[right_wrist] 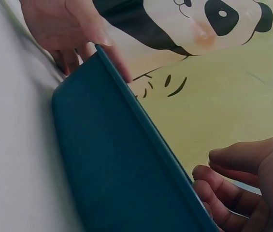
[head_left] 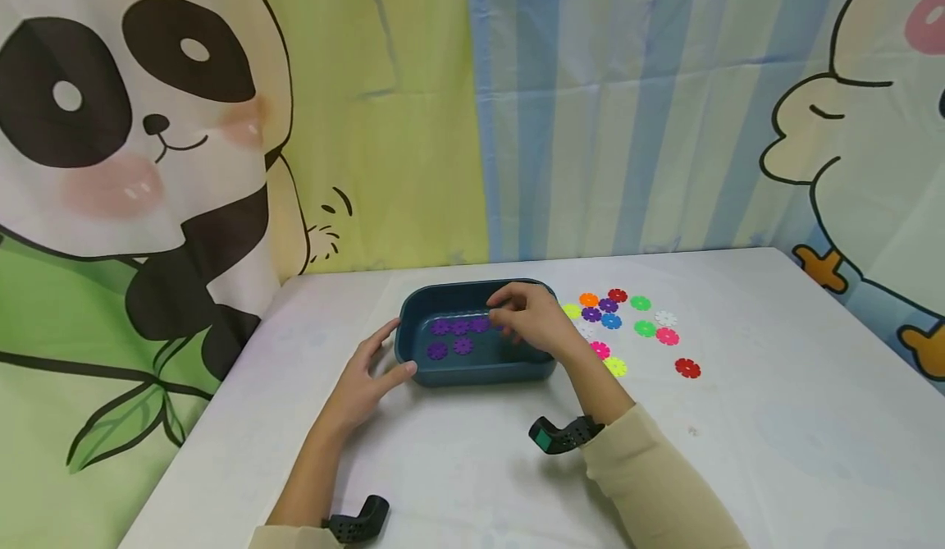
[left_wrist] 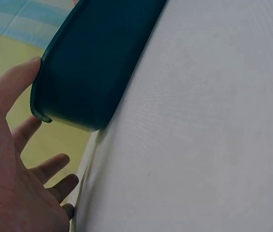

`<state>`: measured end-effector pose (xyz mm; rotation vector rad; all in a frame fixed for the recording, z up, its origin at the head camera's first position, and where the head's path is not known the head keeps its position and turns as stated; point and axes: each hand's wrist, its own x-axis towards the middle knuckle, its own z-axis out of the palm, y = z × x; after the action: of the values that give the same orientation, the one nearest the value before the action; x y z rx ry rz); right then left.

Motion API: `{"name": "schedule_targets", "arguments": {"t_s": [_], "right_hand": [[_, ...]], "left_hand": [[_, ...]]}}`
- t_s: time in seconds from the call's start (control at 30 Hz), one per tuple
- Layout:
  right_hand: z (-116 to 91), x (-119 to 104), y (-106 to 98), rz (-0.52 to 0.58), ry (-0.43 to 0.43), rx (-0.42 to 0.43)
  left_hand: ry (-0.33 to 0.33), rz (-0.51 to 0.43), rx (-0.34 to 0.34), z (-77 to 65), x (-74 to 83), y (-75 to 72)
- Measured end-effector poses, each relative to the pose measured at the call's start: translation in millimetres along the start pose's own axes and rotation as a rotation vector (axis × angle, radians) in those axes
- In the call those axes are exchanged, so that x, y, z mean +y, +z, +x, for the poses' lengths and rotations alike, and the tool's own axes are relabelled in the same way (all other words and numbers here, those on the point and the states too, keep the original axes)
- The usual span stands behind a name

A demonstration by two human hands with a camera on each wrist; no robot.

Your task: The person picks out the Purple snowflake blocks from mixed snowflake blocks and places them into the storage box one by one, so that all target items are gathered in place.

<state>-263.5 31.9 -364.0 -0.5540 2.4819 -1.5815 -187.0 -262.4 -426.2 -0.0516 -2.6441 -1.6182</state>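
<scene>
A dark teal plastic tub (head_left: 480,375) stands on the table with several purple snowflake discs (head_left: 463,345) lying flat on its floor. My left hand (head_left: 365,381) rests at the tub's left end, fingers spread. In the left wrist view the thumb and index fingertip touch the tub's rim (left_wrist: 40,92). Over the tub's right half hangs my right hand (head_left: 535,317), its fingers loosely bent. The right wrist view has that hand (right_wrist: 252,179) beside the long rim, thumb tip close to the index finger, with no disc visible between them.
Loose snowflake discs in several colours lie right of the tub, among them green (head_left: 641,304), white (head_left: 666,318) and blue (head_left: 611,321) ones. A red disc (head_left: 688,368) sits apart, farther right. Behind the white table (head_left: 738,450) hangs a printed curtain (head_left: 413,122).
</scene>
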Motion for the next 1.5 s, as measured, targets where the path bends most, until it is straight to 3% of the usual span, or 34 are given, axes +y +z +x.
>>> {"name": "schedule_targets", "arguments": {"t_s": [0.37,0.6,1.0,1.23,1.5], "right_hand": [[-10,-6,-23,0.028,-0.025,-0.016],[-17,0,-49,0.058,-0.005,0.006],[-20,21,-86,0.001,0.066,0.187],[-21,32,-95,-0.029,0.042,0.265],[-23,51,-103,0.003,0.119,0.392]], "left_hand": [[-0.001,0.004,-0.006,0.0,-2.1,-1.6],[0.003,0.008,-0.012,0.9,1.3,-0.6],[-0.014,0.015,-0.007,-0.1,1.8,-1.7],[-0.006,0.018,-0.003,-0.2,0.8,-2.8],[-0.013,0.019,-0.01,0.4,1.8,-1.4]]}}
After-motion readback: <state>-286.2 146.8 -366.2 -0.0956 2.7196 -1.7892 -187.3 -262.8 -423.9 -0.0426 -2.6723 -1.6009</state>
